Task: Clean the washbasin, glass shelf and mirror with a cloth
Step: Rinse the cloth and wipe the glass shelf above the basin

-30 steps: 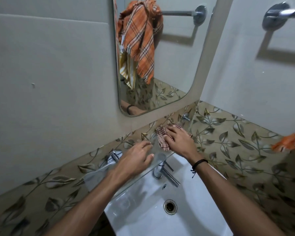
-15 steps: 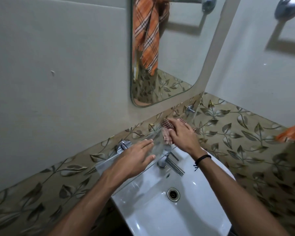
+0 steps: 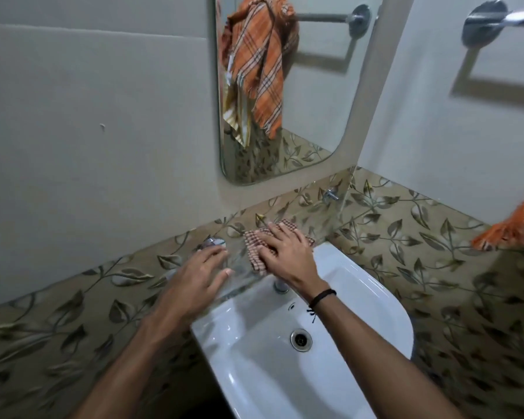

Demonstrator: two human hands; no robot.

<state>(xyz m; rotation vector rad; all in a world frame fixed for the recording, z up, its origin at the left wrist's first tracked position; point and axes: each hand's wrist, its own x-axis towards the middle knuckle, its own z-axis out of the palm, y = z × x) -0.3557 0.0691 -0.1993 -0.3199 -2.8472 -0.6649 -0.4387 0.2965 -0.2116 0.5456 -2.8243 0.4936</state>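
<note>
A clear glass shelf [image 3: 321, 219] runs along the leaf-patterned tiles above the white washbasin [image 3: 360, 300]. On the shelf lies a red-and-white checked cloth [image 3: 253, 252], and my right hand [image 3: 288, 255] presses flat on it with straight fingers. To its left, my left hand [image 3: 194, 282] rests flat on the glass, fingers spread. A rounded mirror [image 3: 309, 101] hangs on the wall above and reflects an orange plaid towel. The tap [image 3: 280, 287] is mostly hidden under my right wrist.
A chrome towel rail [image 3: 496, 21] is fixed to the right wall. An orange towel [image 3: 515, 225] hangs at the right edge. Chrome shelf brackets [image 3: 330, 195] hold the glass to the wall. The basin drain [image 3: 300, 340] sits in the bowl.
My right hand has slid the cloth leftward along the shelf, closer to my left hand. The view has shifted a little; my left hand stays flat on the glass.
</note>
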